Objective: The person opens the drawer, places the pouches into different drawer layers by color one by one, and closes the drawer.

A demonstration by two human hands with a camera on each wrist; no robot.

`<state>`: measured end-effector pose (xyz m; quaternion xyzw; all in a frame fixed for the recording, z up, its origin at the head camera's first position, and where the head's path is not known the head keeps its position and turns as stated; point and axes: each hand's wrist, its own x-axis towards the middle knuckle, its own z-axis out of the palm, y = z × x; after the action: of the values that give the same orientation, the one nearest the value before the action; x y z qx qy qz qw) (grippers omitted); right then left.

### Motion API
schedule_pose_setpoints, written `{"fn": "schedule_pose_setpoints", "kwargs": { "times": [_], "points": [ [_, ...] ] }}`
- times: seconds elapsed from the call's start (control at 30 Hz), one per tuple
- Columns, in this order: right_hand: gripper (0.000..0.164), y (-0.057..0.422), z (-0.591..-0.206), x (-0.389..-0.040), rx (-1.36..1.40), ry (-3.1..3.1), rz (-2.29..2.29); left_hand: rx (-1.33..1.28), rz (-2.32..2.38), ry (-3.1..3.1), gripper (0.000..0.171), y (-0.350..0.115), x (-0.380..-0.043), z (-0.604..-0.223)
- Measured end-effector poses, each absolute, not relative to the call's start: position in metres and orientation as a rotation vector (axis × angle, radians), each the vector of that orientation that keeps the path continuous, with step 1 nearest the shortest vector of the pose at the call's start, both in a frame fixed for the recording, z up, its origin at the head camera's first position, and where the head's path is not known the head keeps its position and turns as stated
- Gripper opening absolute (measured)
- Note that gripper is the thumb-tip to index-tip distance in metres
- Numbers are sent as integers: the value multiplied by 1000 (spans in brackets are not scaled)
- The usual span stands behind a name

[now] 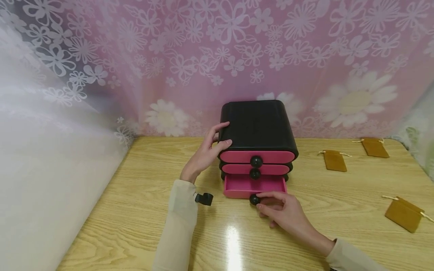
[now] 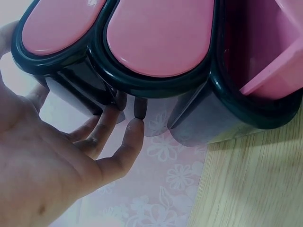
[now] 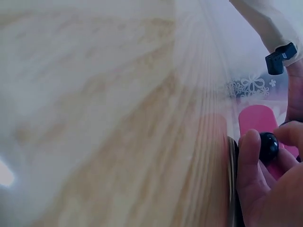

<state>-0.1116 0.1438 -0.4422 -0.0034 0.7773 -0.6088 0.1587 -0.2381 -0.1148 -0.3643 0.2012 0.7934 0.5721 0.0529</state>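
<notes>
A black drawer box with three pink drawers and round black knobs stands on the wooden table. Its bottom drawer is pulled out, and the visible part of its inside is bare pink. My right hand pinches that drawer's knob between thumb and fingers. The upper two drawers are closed. At the box's left side, my left hand rests with its thumb near the top front edge and its fingers spread; in the left wrist view the fingertips touch the side wall.
Small brown drawstring pouches lie on the right of the table: one pouch near the box, another at the back, a third nearer the front. A pink flowered curtain hangs behind the box. A black wrist camera sits on the left sleeve.
</notes>
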Motion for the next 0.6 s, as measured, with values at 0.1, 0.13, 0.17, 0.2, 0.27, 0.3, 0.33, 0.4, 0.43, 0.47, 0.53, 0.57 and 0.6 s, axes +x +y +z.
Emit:
{"fn": "schedule_pose_setpoints", "kwargs": {
  "times": [0.1, 0.13, 0.17, 0.2, 0.27, 0.3, 0.33, 0.4, 0.43, 0.47, 0.53, 0.57, 0.6],
  "points": [
    [43, 145, -441, -111, -37, 2219, -1726, 614, 1743, 2408, 54, -115, -238, -364],
    [44, 145, -441, -110, -46, 2217, -1718, 617, 1746, 2405, 53, -114, -238, -364],
    [46, 145, -441, -110, -67, 2218, -1713, 617, 1749, 2402, 53, -114, -238, -364],
    [48, 145, -441, -111, -88, 2218, -1707, 616, 1750, 2402, 53, -114, -238, -364],
    [52, 145, -442, -111, -127, 2213, -1695, 620, 1751, 2401, 53, -114, -238, -363],
    [53, 145, -442, -111, -149, 2211, -1690, 621, 1749, 2402, 53, -115, -238, -364],
    [54, 145, -441, -112, -166, 2204, -1681, 623, 1748, 2404, 53, -115, -238, -364],
    [56, 144, -441, -113, -192, 2193, -1671, 626, 1750, 2404, 54, -115, -237, -363],
    [56, 144, -441, -114, -200, 2187, -1666, 629, 1751, 2403, 54, -115, -237, -363],
    [57, 144, -441, -114, -209, 2180, -1663, 630, 1751, 2402, 54, -115, -237, -363],
    [57, 143, -441, -116, -221, 2175, -1656, 632, 1753, 2397, 54, -115, -237, -363],
    [56, 143, -441, -116, -228, 2179, -1654, 632, 1754, 2394, 54, -115, -237, -363],
    [55, 143, -442, -117, -241, 2180, -1653, 631, 1754, 2394, 54, -115, -236, -363]
  ]
}}
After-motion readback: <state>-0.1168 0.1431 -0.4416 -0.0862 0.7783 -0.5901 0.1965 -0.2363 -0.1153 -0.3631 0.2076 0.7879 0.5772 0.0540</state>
